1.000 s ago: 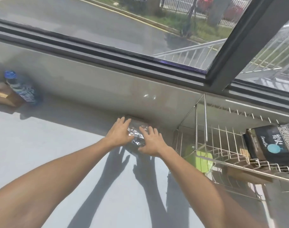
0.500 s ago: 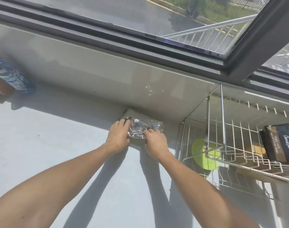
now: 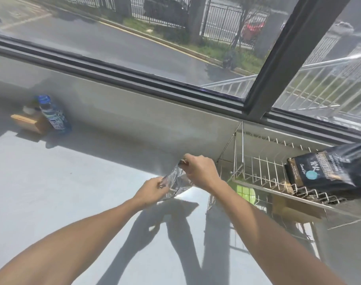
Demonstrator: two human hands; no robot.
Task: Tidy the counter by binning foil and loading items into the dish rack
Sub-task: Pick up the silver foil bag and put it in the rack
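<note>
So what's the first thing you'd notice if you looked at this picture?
Probably the shiny foil in the middle, pinched between the left hand and the right hand above the sunny counter. Next, the wire dish rack on the right with a black bag lying on it. A blue-capped bottle stands far left by the wall.

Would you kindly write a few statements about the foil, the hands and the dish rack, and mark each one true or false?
1. Both hands, left and right, hold the foil. True.
2. The foil lies flat on the counter. False: it is lifted between the hands.
3. A dark bag sits on the dish rack. True.
4. The blue-capped bottle stands inside the rack. False: it is far left, by the wall.
</note>
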